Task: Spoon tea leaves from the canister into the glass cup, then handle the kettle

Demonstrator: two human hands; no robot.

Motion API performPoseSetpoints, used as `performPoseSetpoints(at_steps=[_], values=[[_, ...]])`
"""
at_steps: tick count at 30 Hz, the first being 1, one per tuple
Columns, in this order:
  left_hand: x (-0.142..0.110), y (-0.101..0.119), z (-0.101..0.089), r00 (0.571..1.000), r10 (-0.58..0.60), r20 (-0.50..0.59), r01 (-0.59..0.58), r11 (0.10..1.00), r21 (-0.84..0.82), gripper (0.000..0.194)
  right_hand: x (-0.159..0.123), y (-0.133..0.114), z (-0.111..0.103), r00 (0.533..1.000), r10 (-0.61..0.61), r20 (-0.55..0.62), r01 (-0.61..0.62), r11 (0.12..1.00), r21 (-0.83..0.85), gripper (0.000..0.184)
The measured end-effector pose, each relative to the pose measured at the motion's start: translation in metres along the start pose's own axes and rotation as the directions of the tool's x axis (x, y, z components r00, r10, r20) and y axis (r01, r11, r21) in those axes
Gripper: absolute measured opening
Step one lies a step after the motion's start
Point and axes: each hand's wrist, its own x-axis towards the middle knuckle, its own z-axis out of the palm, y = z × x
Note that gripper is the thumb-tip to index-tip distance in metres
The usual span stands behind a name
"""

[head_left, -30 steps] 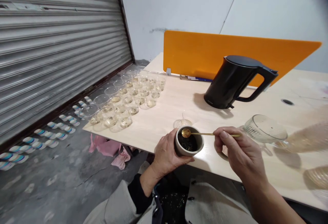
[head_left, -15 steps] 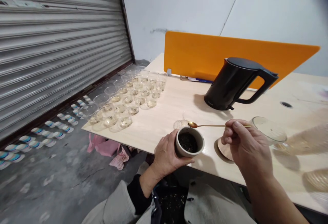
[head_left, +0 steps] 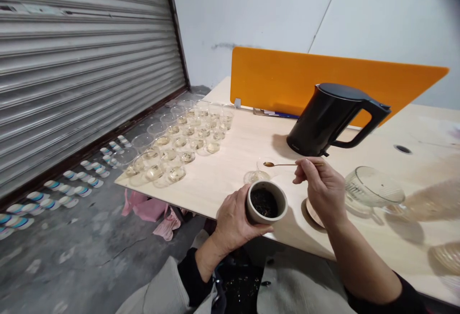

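Note:
My left hand [head_left: 235, 215] is wrapped round a pale ceramic canister [head_left: 251, 211], tilted so its mouth faces me. Dark loose tea leaves [head_left: 264, 203] lie inside it. Between the fingertips of my right hand [head_left: 319, 187] is the handle of a thin gold spoon [head_left: 269, 164], held level. Its bowl hovers over a clear plastic cup [head_left: 257, 176] just behind the canister; I cannot make out whether leaves are on it. Beneath my right wrist, a round wooden lid [head_left: 312, 214] lies on the table, partly covered.
Several clear cups [head_left: 176, 172] with leaves inside stand in rows at the table's left end. A black kettle [head_left: 323, 122] stands before an orange divider [head_left: 273, 72]. A glass bowl [head_left: 373, 189] and blurred stacked cups [head_left: 434, 196] are at right.
My right hand has moved left, its grip now nearer the spoon's bowl, which has lifted slightly away from the canister's rim. My left hand and the canister have hardly moved.

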Motion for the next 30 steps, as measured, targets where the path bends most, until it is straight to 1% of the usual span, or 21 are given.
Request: performPoseSetpoints(at_steps=[3,5,6,8,10,11,12,14,16,17,18,21,22,23,26,28,30], values=[[0.000,0.000,0.000,1.000,0.002,0.010,-0.002,1.000,-0.002,0.107,-0.001,0.003,0.003,1.000,-0.008,0.005,0.008,0.999,0.033,0.024],[0.000,0.000,0.000,1.000,0.000,0.011,0.000,1.000,0.002,0.107,-0.002,0.002,0.002,1.000,-0.021,-0.014,0.022,0.998,0.055,0.023],[0.000,0.000,0.000,1.000,-0.002,0.010,0.002,1.000,0.004,0.107,-0.003,0.002,0.002,0.999,-0.034,-0.011,0.034,0.999,0.043,0.023],[-0.001,-0.001,0.000,1.000,-0.009,0.011,0.009,1.000,0.002,0.107,-0.003,0.000,0.001,0.997,-0.057,0.054,0.059,0.998,-0.035,0.022],[-0.001,-0.001,0.000,1.000,-0.020,0.019,0.020,1.000,-0.004,0.105,-0.002,-0.001,0.001,0.988,-0.046,0.146,0.064,0.990,-0.124,0.022],[-0.001,-0.001,0.000,0.999,-0.024,0.022,0.024,1.000,-0.005,0.105,-0.002,-0.001,0.000,0.986,-0.033,0.165,0.057,0.988,-0.145,0.021],[-0.001,-0.001,0.001,0.999,-0.025,0.021,0.025,1.000,-0.004,0.105,-0.003,-0.002,-0.001,0.987,-0.024,0.156,0.047,0.988,-0.146,0.021],[-0.001,-0.002,0.001,1.000,-0.018,0.016,0.018,1.000,0.001,0.106,-0.004,-0.003,-0.003,0.995,-0.017,0.100,0.028,0.993,-0.115,0.019],[-0.001,-0.001,0.001,1.000,-0.007,0.011,0.007,1.000,0.004,0.107,-0.006,-0.003,-0.005,0.998,-0.035,0.058,0.041,0.995,-0.090,0.019],[-0.001,-0.001,0.001,1.000,-0.003,0.010,0.003,1.000,0.005,0.107,-0.006,-0.002,-0.006,0.997,-0.055,0.057,0.060,0.993,-0.098,0.019],[-0.001,-0.001,0.001,1.000,0.000,0.009,0.000,1.000,0.006,0.106,-0.007,-0.001,-0.006,0.994,-0.077,0.083,0.086,0.989,-0.122,0.019],[-0.002,-0.002,0.002,1.000,-0.004,0.001,0.004,1.000,0.016,0.105,-0.005,0.002,-0.005,0.961,-0.110,0.254,0.168,0.961,-0.220,0.020],[-0.002,-0.002,0.002,1.000,-0.006,0.001,0.006,1.000,0.021,0.106,-0.004,0.002,-0.005,0.951,-0.112,0.289,0.184,0.954,-0.237,0.021],[-0.002,-0.003,0.003,1.000,-0.007,0.001,0.007,1.000,0.024,0.106,-0.003,0.001,-0.005,0.949,-0.112,0.294,0.187,0.952,-0.242,0.020],[-0.003,-0.004,0.003,1.000,-0.002,0.001,0.002,1.000,0.029,0.107,-0.005,-0.003,-0.008,0.979,-0.091,0.183,0.126,0.974,-0.189,0.019],[-0.003,-0.005,0.003,1.000,-0.005,-0.003,0.005,0.999,0.034,0.107,-0.009,-0.007,-0.015,0.995,-0.053,0.090,0.061,0.994,-0.088,0.018],[-0.002,-0.004,0.003,1.000,-0.007,-0.003,0.007,0.999,0.034,0.106,-0.012,-0.008,-0.027,0.998,-0.019,-0.060,0.021,0.999,0.035,0.017]])
